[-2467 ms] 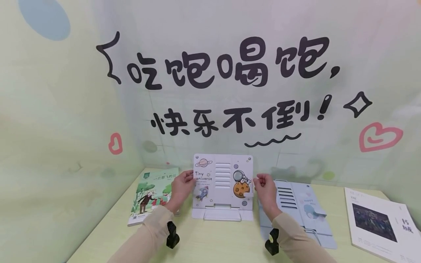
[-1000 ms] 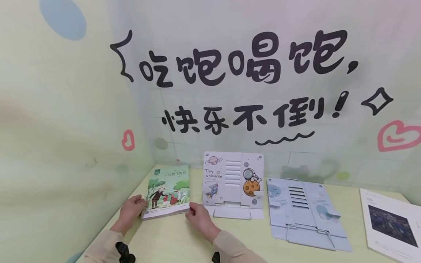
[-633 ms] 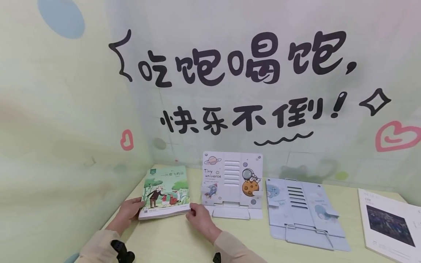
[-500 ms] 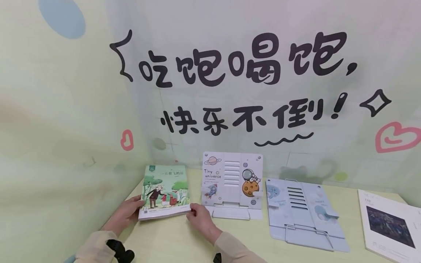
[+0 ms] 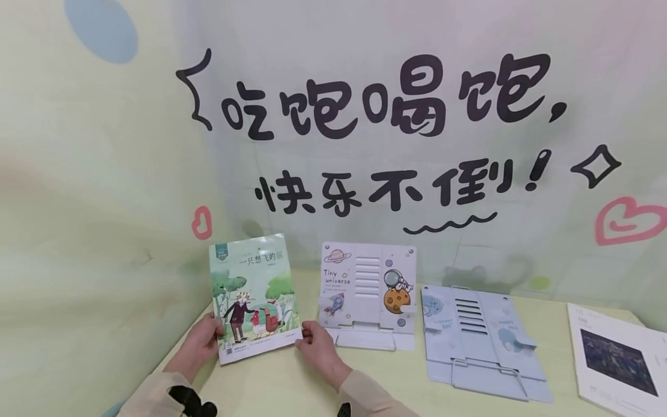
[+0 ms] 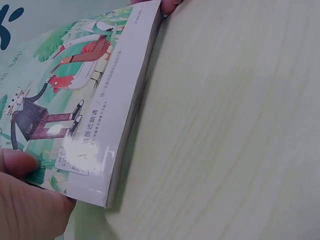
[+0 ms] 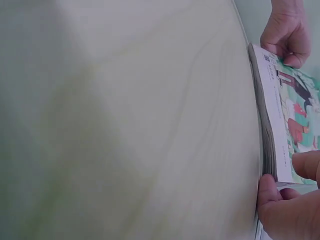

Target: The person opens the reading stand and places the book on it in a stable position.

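A green picture book (image 5: 255, 295) with a cat and birds on its cover is raised off the table at its far edge and tilted toward me. My left hand (image 5: 200, 341) grips its left edge, thumb on the cover, as the left wrist view shows the thumb (image 6: 20, 164) there. At the lower right corner my right hand (image 5: 320, 350) pinches the book. In the right wrist view its fingers (image 7: 270, 192) lie under the book and the thumb (image 7: 306, 165) over the cover. The book's underside is hidden.
Right of the book stands a white "Tiny universe" book stand (image 5: 367, 289), upright. Beyond it a blue book stand (image 5: 479, 336) leans lower on the table (image 5: 396, 382). A white magazine (image 5: 615, 353) lies at the far right. A printed curtain (image 5: 333, 145) hangs behind.
Both hands have gone from the white stand to the book at the left. The book, flat before, has been lifted and tilted up toward me, its top rising most.
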### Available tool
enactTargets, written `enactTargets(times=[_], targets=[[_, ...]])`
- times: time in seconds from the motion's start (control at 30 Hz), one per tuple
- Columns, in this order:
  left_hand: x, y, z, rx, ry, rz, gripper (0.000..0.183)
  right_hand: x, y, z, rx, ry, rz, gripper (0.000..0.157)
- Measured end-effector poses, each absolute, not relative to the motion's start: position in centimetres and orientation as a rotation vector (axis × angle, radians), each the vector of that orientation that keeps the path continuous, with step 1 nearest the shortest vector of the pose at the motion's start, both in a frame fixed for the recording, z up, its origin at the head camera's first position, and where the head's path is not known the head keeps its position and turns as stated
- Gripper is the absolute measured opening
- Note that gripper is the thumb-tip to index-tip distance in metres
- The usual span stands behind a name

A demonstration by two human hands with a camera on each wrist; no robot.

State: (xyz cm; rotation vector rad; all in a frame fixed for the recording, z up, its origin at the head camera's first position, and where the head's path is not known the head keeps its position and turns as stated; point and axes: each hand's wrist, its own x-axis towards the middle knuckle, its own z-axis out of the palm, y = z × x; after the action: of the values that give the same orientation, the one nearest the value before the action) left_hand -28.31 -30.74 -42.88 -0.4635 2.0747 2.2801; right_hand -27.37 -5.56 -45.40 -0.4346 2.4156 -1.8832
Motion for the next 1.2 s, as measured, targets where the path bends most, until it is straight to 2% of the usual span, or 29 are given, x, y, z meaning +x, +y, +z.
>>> enactTargets(times=[0.17, 0.43, 0.7, 0.8, 0.93, 1.0, 1.07, 1.2], targets=[[-28.1, -30.4, -42.6, -0.47, 2.131, 2.287, 0.074, -27.1, -5.6, -45.2, -0.412, 2.405, -1.897, 0.039], [-27.5, -31.1, -42.7, -0.391, 2.086, 2.3, 0.075, -26.0, -5.5, -43.6, -0.469, 2.333, -1.963, 0.02], [-27.1, -30.5, -41.5, -0.341, 2.017, 2.341, 0.08, -25.5, -4.3, -40.6, -0.559, 2.366, -1.914, 0.039], [-27.2, -29.6, -40.9, -0.324, 1.92, 2.422, 0.067, -25.6, -3.3, -39.8, -0.578, 2.396, -1.877, 0.039], [-27.5, -27.9, -39.8, -0.235, 1.891, 2.457, 0.037, -26.0, -1.3, -39.0, -0.557, 2.371, -1.895, 0.036], [-27.7, -27.0, -39.2, -0.155, 1.98, 2.396, 0.031, -26.4, -0.1, -38.6, -0.54, 2.35, -1.92, 0.036], [-28.0, -26.0, -38.8, -0.082, 2.11, 2.308, 0.03, -26.8, 1.2, -38.3, -0.527, 2.347, -1.93, 0.037], [-28.6, -24.1, -38.3, 0.035, 2.323, 2.16, 0.044, -27.4, 3.9, -37.8, -0.473, 2.39, -1.917, 0.038]])
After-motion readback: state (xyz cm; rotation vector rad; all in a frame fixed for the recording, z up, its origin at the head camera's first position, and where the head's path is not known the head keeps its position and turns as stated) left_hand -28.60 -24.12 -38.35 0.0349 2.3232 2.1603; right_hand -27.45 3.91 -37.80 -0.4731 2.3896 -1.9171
